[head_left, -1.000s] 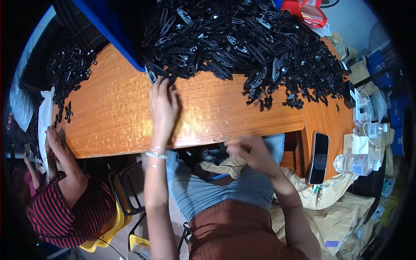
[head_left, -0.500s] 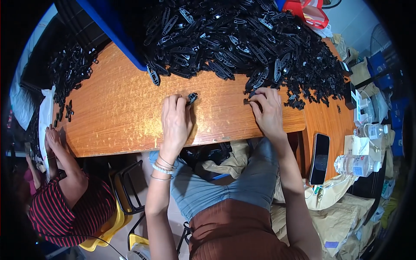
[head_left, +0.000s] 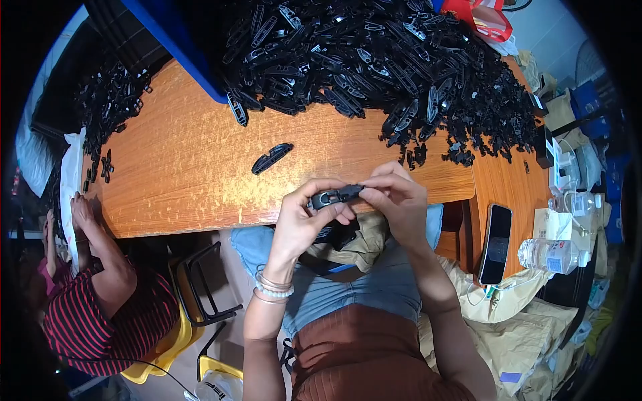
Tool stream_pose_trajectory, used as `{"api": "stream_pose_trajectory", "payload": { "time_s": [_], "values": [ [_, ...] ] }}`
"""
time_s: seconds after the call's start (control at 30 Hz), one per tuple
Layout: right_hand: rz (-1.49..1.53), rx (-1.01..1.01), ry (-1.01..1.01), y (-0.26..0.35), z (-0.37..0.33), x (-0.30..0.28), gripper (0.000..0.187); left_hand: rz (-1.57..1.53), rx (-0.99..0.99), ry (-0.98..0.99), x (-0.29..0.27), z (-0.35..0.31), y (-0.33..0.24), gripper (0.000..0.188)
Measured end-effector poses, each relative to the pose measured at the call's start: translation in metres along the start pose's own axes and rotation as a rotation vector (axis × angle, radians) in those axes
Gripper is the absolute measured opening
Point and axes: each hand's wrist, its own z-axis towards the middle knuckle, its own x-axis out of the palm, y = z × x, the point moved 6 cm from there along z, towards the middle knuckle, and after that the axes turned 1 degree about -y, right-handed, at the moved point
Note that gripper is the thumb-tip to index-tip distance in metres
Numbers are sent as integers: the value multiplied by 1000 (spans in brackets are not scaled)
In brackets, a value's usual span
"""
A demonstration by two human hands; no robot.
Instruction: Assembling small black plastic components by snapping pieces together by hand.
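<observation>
My left hand [head_left: 304, 217] is closed round a long black plastic part [head_left: 328, 198] with an oval opening, held level just above the table's front edge. Against the part's right end, the thumb and fingers of my right hand [head_left: 399, 200] are pinched together; whether a separate small piece sits between them is hidden. Another black plastic part [head_left: 273, 158], slim and slightly curved, lies alone on the wooden table [head_left: 187, 167] beyond my left hand.
A big heap of similar black parts [head_left: 334, 60] covers the far side, with smaller black pieces [head_left: 485, 120] at its right. A blue bin [head_left: 177, 50] stands far left. To the right are a phone [head_left: 495, 244] and plastic bottle [head_left: 552, 256]. A co-worker [head_left: 110, 301] sits left.
Both hands have come toward me and together; the right has left the edge of the small-piece pile. A long part is now between them, and a slim part shows on the table.
</observation>
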Motion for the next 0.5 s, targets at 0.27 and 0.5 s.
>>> {"api": "stream_pose_trajectory", "payload": {
  "time_s": [0.27, 0.5],
  "values": [
    [-302, -141, -4, 6, -8, 1, 7, -83, -50, -57, 4, -8, -4, 25],
    [-305, 34, 133, -3, -12, 6, 21, 38, 56, -116, 0, -11, -4, 17]
  ]
}}
